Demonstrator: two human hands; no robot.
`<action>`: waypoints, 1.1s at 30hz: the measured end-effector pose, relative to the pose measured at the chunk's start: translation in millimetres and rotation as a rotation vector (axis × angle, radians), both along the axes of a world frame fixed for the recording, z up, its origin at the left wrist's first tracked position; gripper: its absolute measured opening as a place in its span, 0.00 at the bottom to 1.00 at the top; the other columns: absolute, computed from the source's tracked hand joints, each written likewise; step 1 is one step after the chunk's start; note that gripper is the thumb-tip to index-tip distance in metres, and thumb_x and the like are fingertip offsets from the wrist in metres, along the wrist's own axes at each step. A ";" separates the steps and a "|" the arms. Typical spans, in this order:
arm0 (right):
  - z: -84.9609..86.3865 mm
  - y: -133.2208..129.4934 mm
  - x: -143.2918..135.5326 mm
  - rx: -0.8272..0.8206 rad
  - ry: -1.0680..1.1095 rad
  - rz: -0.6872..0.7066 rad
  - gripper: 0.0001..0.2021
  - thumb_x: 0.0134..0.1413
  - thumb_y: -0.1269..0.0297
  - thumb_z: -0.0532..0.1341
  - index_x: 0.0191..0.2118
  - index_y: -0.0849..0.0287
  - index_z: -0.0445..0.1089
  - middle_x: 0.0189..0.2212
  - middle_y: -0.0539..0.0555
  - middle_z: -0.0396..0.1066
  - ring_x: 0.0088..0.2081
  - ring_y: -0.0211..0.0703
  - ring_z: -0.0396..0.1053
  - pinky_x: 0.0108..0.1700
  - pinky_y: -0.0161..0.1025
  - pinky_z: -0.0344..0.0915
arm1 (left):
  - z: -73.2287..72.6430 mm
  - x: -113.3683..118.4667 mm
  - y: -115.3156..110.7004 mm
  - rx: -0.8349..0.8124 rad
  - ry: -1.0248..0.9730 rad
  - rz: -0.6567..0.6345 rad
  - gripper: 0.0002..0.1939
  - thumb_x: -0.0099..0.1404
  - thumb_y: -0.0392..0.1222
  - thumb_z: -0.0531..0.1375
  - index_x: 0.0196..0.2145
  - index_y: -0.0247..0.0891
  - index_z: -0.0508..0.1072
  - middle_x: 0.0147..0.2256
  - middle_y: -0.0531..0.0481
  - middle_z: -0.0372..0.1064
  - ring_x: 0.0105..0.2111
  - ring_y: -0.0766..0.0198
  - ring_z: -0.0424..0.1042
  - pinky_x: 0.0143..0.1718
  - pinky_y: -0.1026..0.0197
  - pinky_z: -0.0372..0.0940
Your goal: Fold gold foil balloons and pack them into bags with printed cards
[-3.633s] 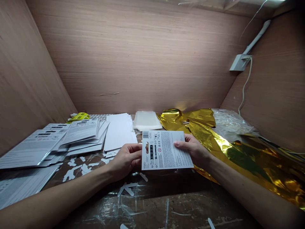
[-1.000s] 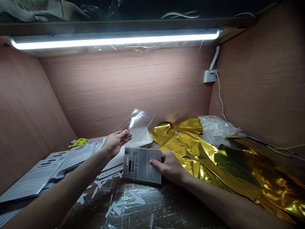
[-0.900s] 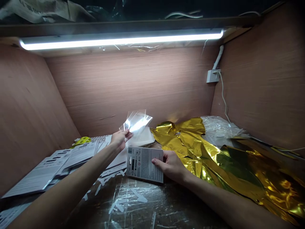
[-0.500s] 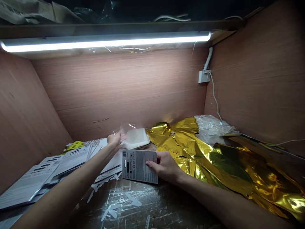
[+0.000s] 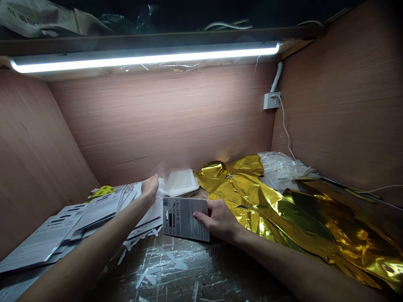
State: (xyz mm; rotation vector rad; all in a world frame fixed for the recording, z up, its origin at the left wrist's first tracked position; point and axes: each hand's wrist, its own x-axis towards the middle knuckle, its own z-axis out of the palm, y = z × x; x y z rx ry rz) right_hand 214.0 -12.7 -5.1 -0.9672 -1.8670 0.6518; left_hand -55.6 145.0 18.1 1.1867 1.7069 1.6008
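Since the earliest frame, the left hand (image 5: 150, 187) has moved from the edge of the printed card (image 5: 185, 219) to the centre left of the frame, and the card, held by the right hand (image 5: 221, 220), has shifted left and lower. Nearest the viewer, white offcuts (image 5: 177, 262) lie scattered on the scratched surface (image 5: 226, 268), lower centre. Printed cards in a loose pile (image 5: 40, 239) occupy the lower left. Just below the centre, the printed card is tilted above the surface; the right fingers pinch its right side, thumb on the printed face. Gold foil (image 5: 273, 209) spreads across the right. Farther back, white sheets (image 5: 153, 211) lie beneath the left wrist, with a whitish translucent stack (image 5: 181, 183) just beside the left hand. A faint blur of clear film (image 5: 161, 168) shows above the left fingers; whether they are pinching it cannot be told. Behind stands the wooden back wall (image 5: 176, 117), lit by a tube light (image 5: 145, 58) across the top.

Likely faults: thin film may cling by static, bringing up several layers or slipping away; a one-sided grip could let the card bend or swing; loose offcuts could stick to the film.
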 end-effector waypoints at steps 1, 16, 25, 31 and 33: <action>-0.1 0.0 -0.1 -0.001 0.001 0.000 0.13 0.54 0.61 0.64 0.23 0.60 0.66 0.21 0.48 0.65 0.25 0.36 0.60 0.26 0.34 0.53 | 0.3 -1.5 -1.4 0.009 0.015 0.007 0.16 0.72 0.48 0.61 0.50 0.34 0.73 0.48 0.44 0.73 0.44 0.57 0.75 0.46 0.50 0.72; -7.0 10.2 1.1 -0.242 0.237 0.160 0.15 0.53 0.52 0.67 0.32 0.63 0.75 0.29 0.54 0.75 0.31 0.43 0.70 0.32 0.36 0.64 | 26.3 -10.6 -56.6 0.096 -0.282 -0.176 0.07 0.59 0.33 0.71 0.35 0.29 0.79 0.31 0.43 0.78 0.30 0.63 0.79 0.37 0.60 0.74; -9.2 3.0 -4.9 -0.599 0.680 0.613 0.23 0.46 0.51 0.75 0.43 0.62 0.76 0.39 0.58 0.78 0.42 0.47 0.75 0.52 0.46 0.67 | 18.5 33.2 -144.3 -0.005 -0.550 -0.390 0.04 0.63 0.37 0.69 0.35 0.34 0.79 0.33 0.44 0.79 0.29 0.60 0.79 0.34 0.58 0.75; 1.5 -11.1 0.7 -0.671 0.508 0.697 0.31 0.43 0.48 0.75 0.52 0.58 0.75 0.42 0.59 0.77 0.46 0.51 0.75 0.50 0.46 0.69 | -7.3 49.6 -170.0 -0.027 -0.486 -0.420 0.21 0.46 0.54 0.77 0.32 0.37 0.80 0.31 0.45 0.79 0.31 0.57 0.78 0.31 0.59 0.72; 2.0 -11.8 -0.1 -0.661 0.493 0.666 0.31 0.42 0.47 0.75 0.51 0.57 0.75 0.40 0.59 0.77 0.46 0.52 0.74 0.49 0.46 0.69 | -14.4 50.2 -168.9 -0.008 -0.476 -0.404 0.24 0.42 0.56 0.77 0.32 0.38 0.80 0.31 0.45 0.79 0.29 0.58 0.77 0.31 0.59 0.72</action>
